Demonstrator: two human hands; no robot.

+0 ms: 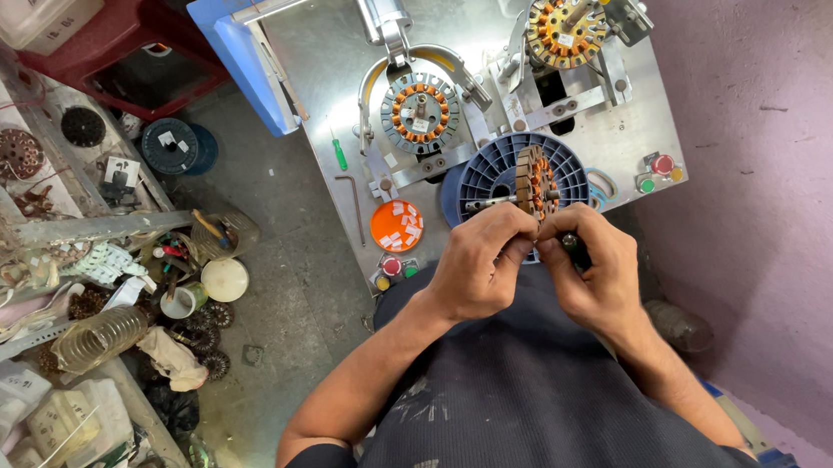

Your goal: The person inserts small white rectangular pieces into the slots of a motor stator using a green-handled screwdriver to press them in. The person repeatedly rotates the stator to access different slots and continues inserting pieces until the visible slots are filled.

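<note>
Wound stator (pixel 535 181) gripped in both hands (pixel 539 258) above steel winding bench (pixel 321 62), pink wall (pixel 789 131) alongside, cluttered shelves (pixel 60 295) opposite

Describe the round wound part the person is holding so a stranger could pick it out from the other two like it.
Start at the metal table in front of the person. Two wound discs lie flat in clamps on it, the left disc and the right disc. The held disc is nearer, above a blue spool, gripped by the left hand and right hand. It alone stands on edge with a shaft through it.
</note>
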